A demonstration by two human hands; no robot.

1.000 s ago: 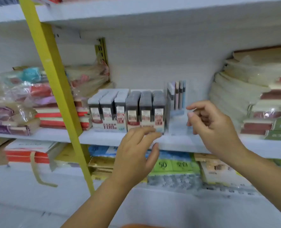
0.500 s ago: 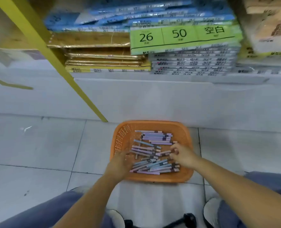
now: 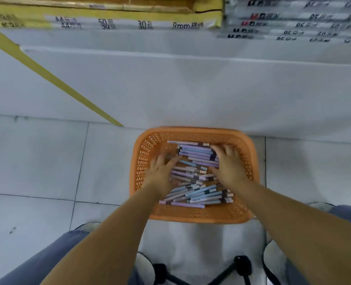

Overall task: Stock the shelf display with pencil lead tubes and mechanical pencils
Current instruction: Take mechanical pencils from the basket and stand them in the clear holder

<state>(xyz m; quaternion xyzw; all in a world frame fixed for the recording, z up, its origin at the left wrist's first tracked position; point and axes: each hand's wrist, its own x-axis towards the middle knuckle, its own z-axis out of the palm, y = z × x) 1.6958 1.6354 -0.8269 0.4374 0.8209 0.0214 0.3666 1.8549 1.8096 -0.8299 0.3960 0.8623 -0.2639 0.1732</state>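
Trouser legs (image 3: pixel 47 258) and shoes are cut off by the bottom edge; a black frame (image 3: pixel 240 262) between them is only partly seen. An orange basket (image 3: pixel 191 218) is set on the tiled floor (image 3: pixel 36 161), with pencils (image 3: pixel 197 153) piled inside. The right hand (image 3: pixel 229 165) is laid on the purple stack, fingers spread. The left hand (image 3: pixel 161 169) is over the pile's left side; its fingers are blurred, so the grip cannot be told. Beyond are a white shelf base (image 3: pixel 191 89), a slanted yellow post (image 3: pixel 47 75), and blurred paper packs (image 3: pixel 108 21) cropped at the top.

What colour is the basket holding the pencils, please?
The basket is orange, with latticed walls, seen best in the head view.
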